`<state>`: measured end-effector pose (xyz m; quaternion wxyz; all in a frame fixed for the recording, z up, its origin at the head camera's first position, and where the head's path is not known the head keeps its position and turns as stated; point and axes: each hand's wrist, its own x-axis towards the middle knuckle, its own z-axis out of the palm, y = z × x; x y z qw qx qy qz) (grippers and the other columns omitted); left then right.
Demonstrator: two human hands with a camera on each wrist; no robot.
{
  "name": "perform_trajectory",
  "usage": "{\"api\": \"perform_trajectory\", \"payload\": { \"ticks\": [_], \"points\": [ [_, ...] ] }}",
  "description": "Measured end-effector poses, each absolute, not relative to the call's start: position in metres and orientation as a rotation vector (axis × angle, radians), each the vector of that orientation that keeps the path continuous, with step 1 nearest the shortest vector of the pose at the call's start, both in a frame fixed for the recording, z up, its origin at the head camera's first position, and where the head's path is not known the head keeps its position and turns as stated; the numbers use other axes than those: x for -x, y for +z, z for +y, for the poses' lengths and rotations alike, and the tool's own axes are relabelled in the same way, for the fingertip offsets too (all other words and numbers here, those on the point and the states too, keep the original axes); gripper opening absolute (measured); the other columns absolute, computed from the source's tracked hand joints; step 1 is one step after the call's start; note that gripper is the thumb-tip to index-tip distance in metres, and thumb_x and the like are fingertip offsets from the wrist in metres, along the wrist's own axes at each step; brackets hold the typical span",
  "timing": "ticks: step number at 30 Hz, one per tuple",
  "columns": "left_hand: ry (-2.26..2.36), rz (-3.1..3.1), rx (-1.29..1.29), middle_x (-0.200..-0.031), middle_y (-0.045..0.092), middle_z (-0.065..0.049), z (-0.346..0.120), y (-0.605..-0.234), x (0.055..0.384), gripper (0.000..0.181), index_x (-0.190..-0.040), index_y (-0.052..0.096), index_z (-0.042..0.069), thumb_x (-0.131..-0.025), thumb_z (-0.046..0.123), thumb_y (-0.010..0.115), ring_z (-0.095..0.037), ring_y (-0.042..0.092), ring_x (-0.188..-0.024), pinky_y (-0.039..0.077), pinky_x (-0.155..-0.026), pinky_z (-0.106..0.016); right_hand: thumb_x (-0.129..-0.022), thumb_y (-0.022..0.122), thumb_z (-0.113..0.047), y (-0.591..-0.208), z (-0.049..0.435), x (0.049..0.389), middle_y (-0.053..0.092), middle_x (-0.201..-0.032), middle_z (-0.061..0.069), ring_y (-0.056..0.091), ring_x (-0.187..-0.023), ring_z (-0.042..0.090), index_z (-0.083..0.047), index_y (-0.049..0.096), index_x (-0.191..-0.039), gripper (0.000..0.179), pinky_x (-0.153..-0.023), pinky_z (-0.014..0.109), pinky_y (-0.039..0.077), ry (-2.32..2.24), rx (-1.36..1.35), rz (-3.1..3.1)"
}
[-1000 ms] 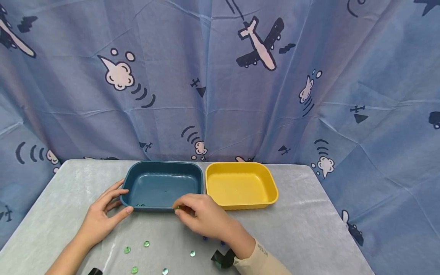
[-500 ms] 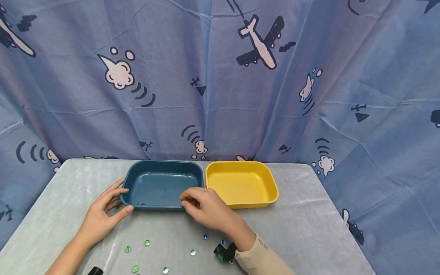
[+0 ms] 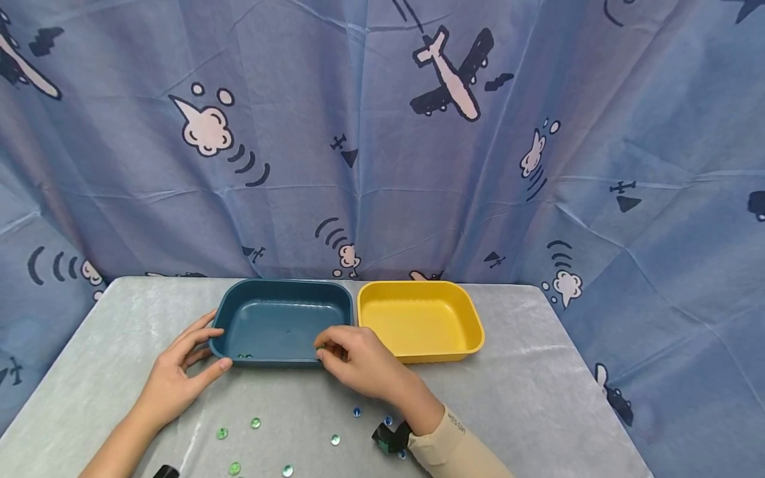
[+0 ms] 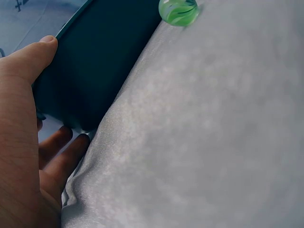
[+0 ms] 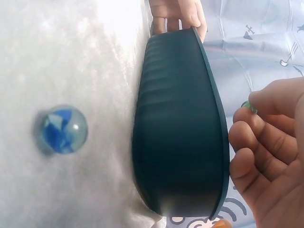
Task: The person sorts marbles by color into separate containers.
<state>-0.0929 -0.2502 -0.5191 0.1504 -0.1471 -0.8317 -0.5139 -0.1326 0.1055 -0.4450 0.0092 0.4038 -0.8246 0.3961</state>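
Observation:
A dark blue-green plastic tray [image 3: 287, 325] stands on the cloth-covered table, with a couple of green marbles [image 3: 245, 356] inside along its near wall. My left hand [image 3: 173, 378] rests on the tray's left end, fingers spread and thumb touching the near rim. In the left wrist view the thumb [image 4: 40, 54] lies along the rim, and the other fingers touch the tray's end. Over the tray's near right rim is my right hand [image 3: 367, 365], pinching a small green marble [image 5: 249, 106] between thumb and index finger; the fingers mostly cover it.
A yellow tray [image 3: 418, 325] stands just right of the dark one. Nearer me lie several loose marbles: green ones [image 3: 255, 423], pale teal ones [image 3: 335, 439] and blue ones [image 3: 356, 412]. A patterned curtain [image 3: 382, 146] hangs behind the table.
My right hand has shifted slightly right and away from me along the tray's near rim, still pinching the green marble; blue marbles show more fully. The left hand has stayed put.

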Motion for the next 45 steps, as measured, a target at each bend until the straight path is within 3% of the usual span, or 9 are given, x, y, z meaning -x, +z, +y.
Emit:
{"api": "perform_trajectory", "payload": {
  "ticks": [30,45],
  "points": [
    [-1.462,-2.381,0.408,-0.169,0.045,-0.013,-0.26,-0.52,0.089,0.052,-0.14,0.068,0.003,-0.091,-0.003,0.087,0.007,0.049,-0.141,0.052,-0.102,-0.009,-0.107,0.071,-0.011,-0.445,0.098,0.134,0.066,-0.09,-0.01,0.056,-0.077,0.003,-0.008,0.077,-0.113,0.009,-0.066,0.016,0.054,1.274,-1.274,-2.597],
    [-1.477,-2.411,0.406,-0.171,0.043,-0.009,-0.256,-0.523,0.096,0.051,-0.141,0.068,0.006,-0.094,0.004,0.087,0.01,0.049,-0.139,0.052,-0.103,-0.01,-0.108,0.072,-0.015,-0.437,0.102,0.117,0.067,-0.094,-0.014,0.057,-0.082,0.002,-0.013,0.078,-0.113,0.009,-0.069,0.016,0.055,1.222,-1.263,-2.711]
  ]
}}
